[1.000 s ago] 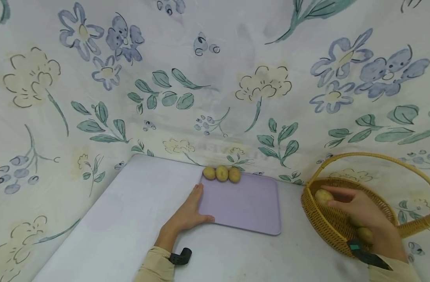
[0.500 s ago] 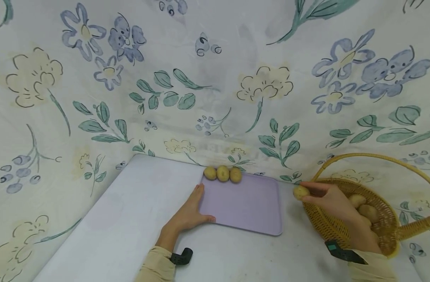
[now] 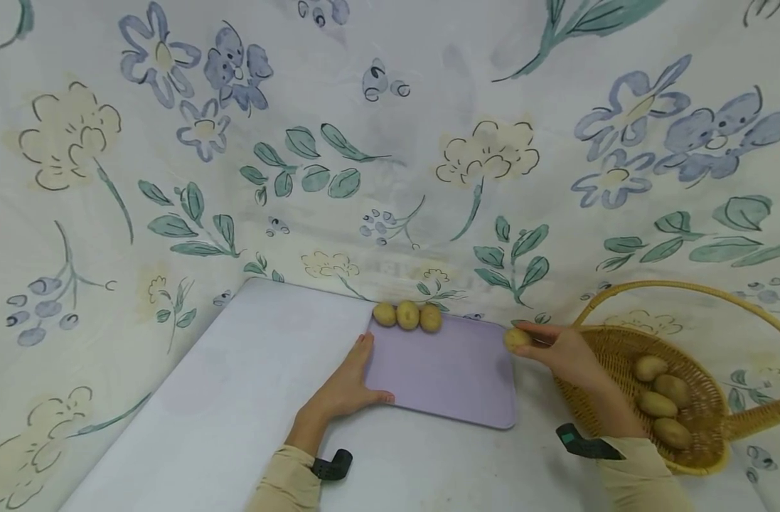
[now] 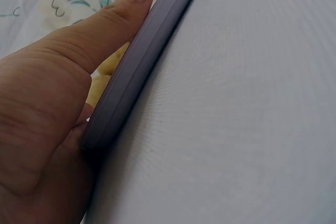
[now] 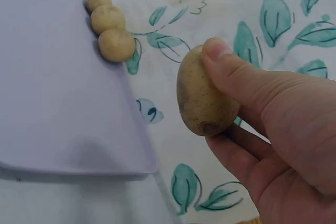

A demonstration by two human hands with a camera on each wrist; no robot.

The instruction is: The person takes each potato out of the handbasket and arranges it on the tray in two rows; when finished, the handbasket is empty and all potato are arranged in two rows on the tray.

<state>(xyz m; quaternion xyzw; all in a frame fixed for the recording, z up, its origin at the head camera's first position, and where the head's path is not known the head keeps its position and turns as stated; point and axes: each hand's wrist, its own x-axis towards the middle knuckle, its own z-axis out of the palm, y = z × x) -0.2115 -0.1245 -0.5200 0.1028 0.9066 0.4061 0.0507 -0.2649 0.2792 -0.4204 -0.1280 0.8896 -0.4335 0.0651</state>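
Observation:
In the head view my right hand (image 3: 572, 355) pinches a potato (image 3: 516, 340) between thumb and fingers, at the back right corner of a lilac tray (image 3: 441, 377). The right wrist view shows this potato (image 5: 205, 95) from close by, off the tray's edge. My left hand (image 3: 343, 380) rests against the tray's front left corner, fingers straight along its left side and thumb at the front rim. From the left wrist, the thumb (image 4: 113, 24) lies along the tray's rim (image 4: 134, 72). Three potatoes (image 3: 407, 315) sit in a row at the tray's back left.
To the right stands a wicker basket (image 3: 610, 348) with a tall arched handle (image 3: 671, 286); several potatoes (image 3: 657, 404) lie in it. The white table (image 3: 217, 384) meets a flower-patterned cloth (image 3: 390, 142) behind.
My right hand has lifted the potato out of the basket and carried it left to the tray's back right corner. The left hand has stayed at the tray.

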